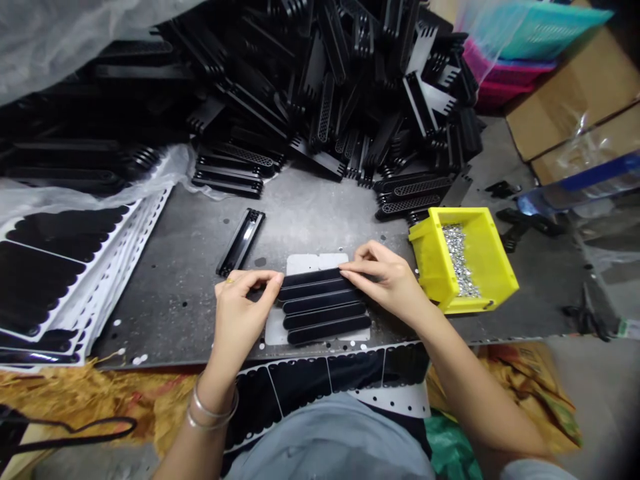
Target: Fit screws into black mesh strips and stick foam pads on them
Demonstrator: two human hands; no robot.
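Note:
Several black strips with rounded ends (325, 303) lie side by side over a pale pad (277, 331) on the worktable. At the left end of the farthest black strip (313, 275), my left hand (243, 303) pinches between thumb and fingertips. The fingers of my right hand (387, 277) are closed on that strip's other end. Whether this strip rests on a part beneath it is hidden. Just beyond my left hand, a single narrow black part (241, 241) lies at a slant, apart from the others.
A large heap of black slotted parts (325, 87) covers the back. To the right stands a yellow bin (493, 267) with small shiny metal pieces (461, 263). Stacked sticker sheets (55, 267) lie left, and another sheet (305, 383) is at my lap. Scissors (587, 313) lie far right.

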